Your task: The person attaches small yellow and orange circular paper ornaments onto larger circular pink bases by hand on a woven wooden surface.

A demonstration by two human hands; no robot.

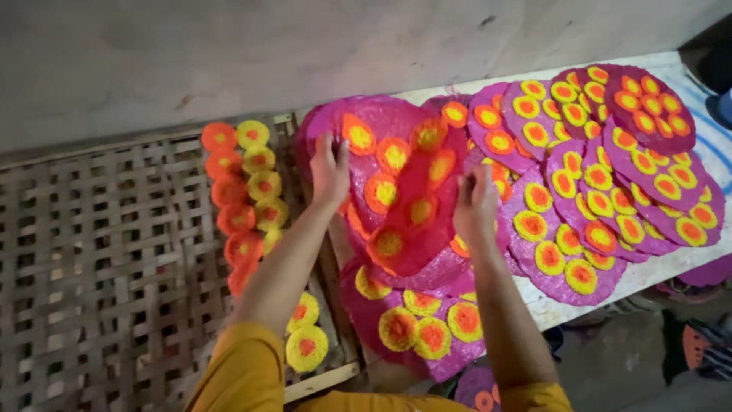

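While both hands are up over the table, they hold one big pink mat between them. This pink mat is round and woven, with orange and yellow circles stuck on it. It is lifted and tilted, so it looks blurry. The left hand grips the mat's left edge, with the fingers curled around the rim. The right hand grips the mat's right edge, with its fingers closed on it too. Both arms wear yellow sleeves.

Under the held mat lie more pink mats. One mat sits just below it, close to the person, with yellow and orange circles on it. Another mat lies behind the held mat, partly hidden by it.

To the right of the held mat is a big pile of pink mats. They overlap each other like fish scales and spread all the way to the far right end of the table. Each one has many small yellow and orange circles.

To the left of the held mat is a wooden rack made of crossed strips. On the rack, near the held mat, small loose circles lie in two rows, orange ones and yellow ones. Two more yellow circles with orange middles lie on the rack below the left arm.

Behind the held mat is a plain grey wall.
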